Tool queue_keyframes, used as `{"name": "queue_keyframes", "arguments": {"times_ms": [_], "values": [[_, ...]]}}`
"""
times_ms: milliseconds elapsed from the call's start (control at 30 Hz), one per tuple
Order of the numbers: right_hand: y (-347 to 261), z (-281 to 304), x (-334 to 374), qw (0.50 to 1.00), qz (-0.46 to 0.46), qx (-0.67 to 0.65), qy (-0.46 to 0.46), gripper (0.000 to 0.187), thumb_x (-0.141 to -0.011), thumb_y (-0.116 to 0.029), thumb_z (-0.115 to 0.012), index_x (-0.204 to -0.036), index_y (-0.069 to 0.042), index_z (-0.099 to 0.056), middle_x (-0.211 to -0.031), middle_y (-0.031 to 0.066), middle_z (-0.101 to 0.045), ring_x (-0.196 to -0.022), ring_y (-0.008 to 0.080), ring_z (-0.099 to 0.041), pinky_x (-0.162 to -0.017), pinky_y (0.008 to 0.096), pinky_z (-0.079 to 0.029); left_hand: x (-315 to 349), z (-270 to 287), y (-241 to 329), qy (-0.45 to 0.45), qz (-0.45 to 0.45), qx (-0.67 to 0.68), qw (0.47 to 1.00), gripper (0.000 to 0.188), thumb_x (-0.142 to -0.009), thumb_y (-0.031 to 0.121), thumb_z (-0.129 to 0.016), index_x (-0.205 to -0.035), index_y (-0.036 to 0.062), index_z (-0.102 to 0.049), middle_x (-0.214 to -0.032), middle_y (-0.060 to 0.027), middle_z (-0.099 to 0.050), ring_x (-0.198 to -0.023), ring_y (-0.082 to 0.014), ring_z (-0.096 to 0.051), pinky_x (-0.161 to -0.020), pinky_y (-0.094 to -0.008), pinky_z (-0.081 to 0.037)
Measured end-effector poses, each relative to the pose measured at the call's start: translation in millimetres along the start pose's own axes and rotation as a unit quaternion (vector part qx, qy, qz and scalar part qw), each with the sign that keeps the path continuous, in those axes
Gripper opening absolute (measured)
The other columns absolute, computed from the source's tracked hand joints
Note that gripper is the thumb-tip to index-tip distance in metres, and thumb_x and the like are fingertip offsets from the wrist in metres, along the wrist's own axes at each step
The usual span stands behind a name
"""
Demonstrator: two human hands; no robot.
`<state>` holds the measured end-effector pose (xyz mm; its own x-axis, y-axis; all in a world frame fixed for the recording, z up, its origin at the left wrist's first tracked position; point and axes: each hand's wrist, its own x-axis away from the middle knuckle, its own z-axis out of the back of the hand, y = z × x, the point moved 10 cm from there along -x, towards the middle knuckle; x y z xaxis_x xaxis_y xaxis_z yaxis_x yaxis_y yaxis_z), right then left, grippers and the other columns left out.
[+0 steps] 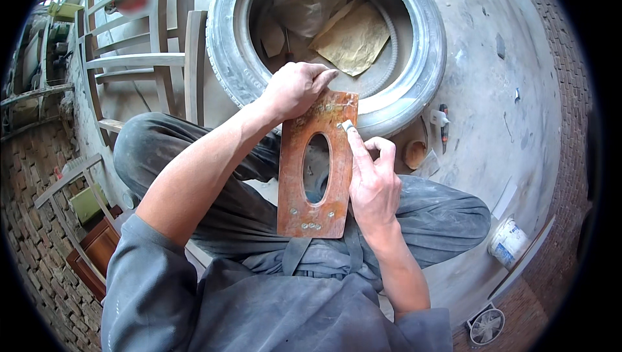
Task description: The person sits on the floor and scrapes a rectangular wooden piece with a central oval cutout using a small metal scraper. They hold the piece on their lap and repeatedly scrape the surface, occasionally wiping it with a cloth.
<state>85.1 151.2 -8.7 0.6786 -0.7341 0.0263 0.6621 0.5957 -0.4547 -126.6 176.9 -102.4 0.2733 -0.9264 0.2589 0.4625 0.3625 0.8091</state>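
Observation:
My left hand (299,90) grips the top edge of a reddish-brown wooden board (293,177), fingers closed round its upper left corner. The board has a long oval hole through its middle and several small round pale marks near its lower end. It stands tilted over my lap, its lower edge by my waist. Against the board's upper right part lies the stretched index finger of my right hand (376,187). Something pale shows at that fingertip, too small to name. The other right fingers are curled, and the thumb is hidden.
A dusty tyre (414,9) lies ahead, holding crumpled brown paper (355,38) and a plastic bag (311,9). Wooden chair frames (136,60) stand at the left. A screwdriver-like tool (444,130) lies right of the tyre. A white bucket (508,243) and small fan (486,326) are at the right.

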Motion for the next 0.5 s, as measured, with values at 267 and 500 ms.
{"name": "queue_keyframes", "arguments": {"times_ms": [267,500], "values": [[1.2,-4.6,-22.5,1.0,0.012,-0.006,0.006,0.058,-0.092,0.002,-0.067,-0.146,-0.019,-0.067,-0.112,0.01,-0.057,-0.075,0.0328,-0.072,-0.061,0.0474,-0.062,-0.4,-1.1,3.5,-0.013,-0.003,-0.044,0.999,0.045,-0.109,0.041,-0.062,-0.098,0.0006,-0.08,-0.082,-0.0234,-0.074,-0.077,-0.0424,-0.072,-0.076,-0.0469,-0.056],[0.4,-1.6,-15.1,0.999,0.028,0.011,0.02,0.059,-0.091,0.003,-0.067,-0.146,-0.019,-0.067,-0.113,0.0103,-0.057,-0.078,0.0328,-0.073,-0.062,0.048,-0.063,1.0,1.0,7.5,-0.007,-0.025,-0.048,0.999,0.044,-0.108,0.04,-0.062,-0.095,0.0006,-0.079,-0.078,-0.0248,-0.07,-0.075,-0.0447,-0.069,-0.074,-0.049,-0.055]]}}
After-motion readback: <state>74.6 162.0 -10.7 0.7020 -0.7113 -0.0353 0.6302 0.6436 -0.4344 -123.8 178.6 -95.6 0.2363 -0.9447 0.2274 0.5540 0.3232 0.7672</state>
